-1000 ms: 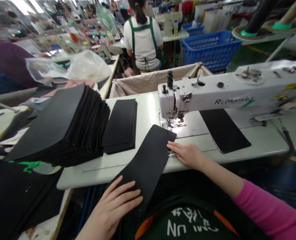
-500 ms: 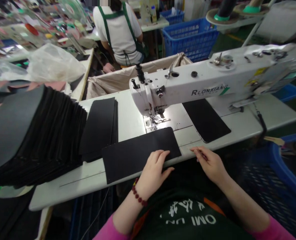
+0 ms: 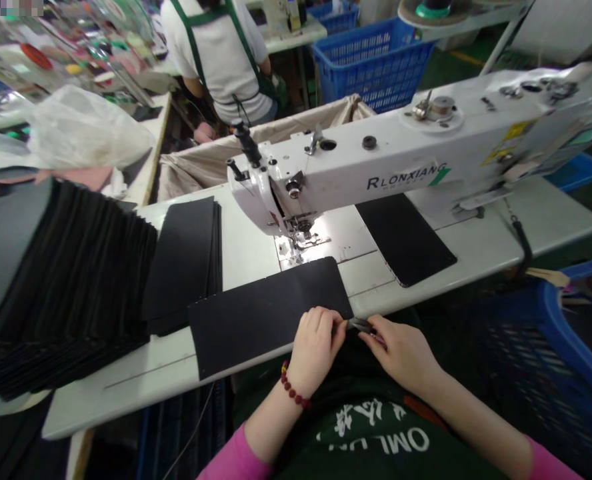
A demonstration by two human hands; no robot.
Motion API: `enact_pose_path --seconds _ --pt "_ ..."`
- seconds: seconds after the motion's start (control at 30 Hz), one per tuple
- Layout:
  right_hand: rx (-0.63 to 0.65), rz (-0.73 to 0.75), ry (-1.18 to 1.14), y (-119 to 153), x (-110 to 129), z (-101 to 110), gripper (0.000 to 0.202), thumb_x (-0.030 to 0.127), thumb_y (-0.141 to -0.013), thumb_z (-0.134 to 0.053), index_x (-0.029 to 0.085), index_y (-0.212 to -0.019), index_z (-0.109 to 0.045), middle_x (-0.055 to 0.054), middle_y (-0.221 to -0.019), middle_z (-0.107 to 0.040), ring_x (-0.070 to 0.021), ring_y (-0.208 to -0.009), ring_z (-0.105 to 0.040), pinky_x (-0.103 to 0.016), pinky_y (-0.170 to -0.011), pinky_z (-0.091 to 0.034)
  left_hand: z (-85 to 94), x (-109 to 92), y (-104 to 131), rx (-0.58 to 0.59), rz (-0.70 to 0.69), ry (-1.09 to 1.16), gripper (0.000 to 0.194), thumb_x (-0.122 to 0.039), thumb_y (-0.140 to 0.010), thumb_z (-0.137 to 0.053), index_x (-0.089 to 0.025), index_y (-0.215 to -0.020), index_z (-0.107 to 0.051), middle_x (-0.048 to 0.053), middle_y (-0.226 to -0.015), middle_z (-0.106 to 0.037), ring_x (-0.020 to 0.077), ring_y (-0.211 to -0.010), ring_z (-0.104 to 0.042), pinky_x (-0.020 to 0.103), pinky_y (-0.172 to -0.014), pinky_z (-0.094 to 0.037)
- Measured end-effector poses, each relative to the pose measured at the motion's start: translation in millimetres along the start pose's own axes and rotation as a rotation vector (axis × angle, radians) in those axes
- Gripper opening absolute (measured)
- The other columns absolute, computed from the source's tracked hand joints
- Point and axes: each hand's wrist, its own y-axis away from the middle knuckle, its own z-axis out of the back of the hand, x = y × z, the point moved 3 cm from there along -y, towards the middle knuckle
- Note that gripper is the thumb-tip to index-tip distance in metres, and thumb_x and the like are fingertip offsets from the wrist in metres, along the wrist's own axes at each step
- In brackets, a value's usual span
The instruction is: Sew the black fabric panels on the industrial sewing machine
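Note:
A black rectangular panel (image 3: 266,313) lies at the table's front edge, before the sewing machine (image 3: 336,173). My left hand (image 3: 319,340) is closed at the panel's front right corner, its thumb and fingers pinched together; what they grip is too small to name. Close to its right, my right hand (image 3: 401,347) is closed around a small metal tool (image 3: 360,325), whose tip points to my left fingers. Another black panel (image 3: 406,240) lies right of the needle area. A thin stack of black panels (image 3: 183,257) rests left of the front panel.
A tall stack of dark panels (image 3: 66,280) stands at the left. Blue baskets stand behind the machine (image 3: 371,63) and at the right (image 3: 541,333). A person (image 3: 221,60) in a green apron sits beyond the cloth-lined bin (image 3: 186,173).
My right hand has moved left and down to my left hand, and the metal tool now shows. My left fingers have closed. The whole view has shifted slightly.

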Motion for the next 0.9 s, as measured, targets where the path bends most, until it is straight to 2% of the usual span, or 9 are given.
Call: enact_pose_path --seconds 0.37,0.47,0.53,0.63,0.7,0.77,0.8,0.83,0.9 --pt "-0.026 0.027 0.123 -11.7 12.6 -3.3 0.023 0.035 -0.099 -0.041 0.022 -0.086 -0.055 0.0 -0.073 -0.065 -0.0166 -0.06 -0.059 -0.03 -0.055 -0.028 -3.0 -0.5 -1.5 -0.004 0.053 0.087 0.007 -0.018 -0.093 -0.056 -0.019 -0.086 -0.053 0.003 -0.086 -0.06 0.0195 -0.082 -0.053 0.034 -0.074 -0.041" --pt "-0.04 0.029 0.126 -11.4 10.2 0.7 0.025 0.034 -0.1 -0.039 0.022 -0.085 -0.055 0.001 -0.071 -0.064 -0.016 -0.06 -0.06 -0.029 -0.055 -0.03 9.7 -0.4 1.3 0.016 0.021 0.149 0.007 -0.019 -0.093 -0.054 -0.019 -0.086 -0.053 0.004 -0.086 -0.06 0.0186 -0.081 -0.054 0.033 -0.073 -0.043" --pt "-0.071 0.02 0.102 -12.3 6.7 5.5 0.024 0.038 -0.099 -0.041 0.022 -0.089 -0.056 0.001 -0.071 -0.064 -0.0159 -0.061 -0.06 -0.028 -0.055 -0.033 28.2 4.4 11.0 0.106 -0.104 0.197 0.011 -0.021 -0.094 -0.052 -0.019 -0.083 -0.054 0.004 -0.082 -0.059 0.0176 -0.079 -0.054 0.032 -0.073 -0.044" --pt "-0.123 0.061 0.065 -17.6 4.4 10.7 0.03 0.048 -0.095 -0.047 0.02 -0.099 -0.057 -0.003 -0.083 -0.066 -0.0175 -0.069 -0.063 -0.028 -0.061 -0.042 67.0 29.9 39.8 0.195 -0.255 0.148 0.016 -0.027 -0.094 -0.053 -0.019 -0.081 -0.056 0.004 -0.077 -0.06 0.0184 -0.078 -0.056 0.033 -0.075 -0.047" --pt "-0.12 0.137 0.07 -23.4 5.9 9.4 0.037 0.051 -0.092 -0.053 0.021 -0.114 -0.057 -0.008 -0.108 -0.067 -0.0196 -0.082 -0.065 -0.029 -0.067 -0.047 93.6 61.1 63.6 0.137 -0.17 0.009 0.024 -0.039 -0.089 -0.063 -0.018 -0.1 -0.061 0.009 -0.098 -0.064 0.024 -0.096 -0.059 0.039 -0.085 -0.049" --pt "-0.082 0.224 0.101 -29.4 7.4 4.7 0.042 0.045 -0.092 -0.055 0.026 -0.129 -0.052 -0.008 -0.133 -0.058 -0.0203 -0.089 -0.066 -0.031 -0.07 -0.05 114.0 94.3 89.0 0.103 -0.053 -0.185 0.052 -0.043 -0.085 -0.068 -0.019 -0.128 -0.053 0.014 -0.13 -0.056 0.0318 -0.123 -0.05 0.05 -0.102 -0.042" --pt "-0.056 0.264 0.113 -31.9 7.4 2.0 0.043 0.04 -0.093 -0.054 0.028 -0.134 -0.049 -0.007 -0.14 -0.053 -0.02 -0.09 -0.067 -0.032 -0.072 -0.051 121.6 108.7 101.3 0.101 -0.016 -0.256 0.057 -0.04 -0.087 -0.066 -0.022 -0.137 -0.047 0.014 -0.139 -0.05 0.0332 -0.132 -0.043 0.055 -0.108 -0.035" --pt "-0.032 0.302 0.115 -33.8 7.1 -0.3 0.042 0.034 -0.094 -0.052 0.03 -0.135 -0.048 -0.005 -0.143 -0.05 -0.0194 -0.089 -0.067 -0.033 -0.073 -0.052 127.8 120.3 113.0 0.106 0.002 -0.291 0.054 -0.035 -0.09 -0.062 -0.025 -0.14 -0.045 0.011 -0.144 -0.047 0.0324 -0.136 -0.039 0.057 -0.111 -0.03" --pt "-0.002 0.374 0.068 -35.3 6.3 -0.7 0.038 0.023 -0.093 -0.048 0.03 -0.131 -0.053 -0.003 -0.142 -0.053 -0.0187 -0.089 -0.068 -0.035 -0.078 -0.053 138.5 132.6 132.6 0.1 -0.002 -0.235 0.042 -0.025 -0.095 -0.054 -0.029 -0.136 -0.05 0.006 -0.139 -0.053 0.0276 -0.133 -0.045 0.057 -0.114 -0.027"
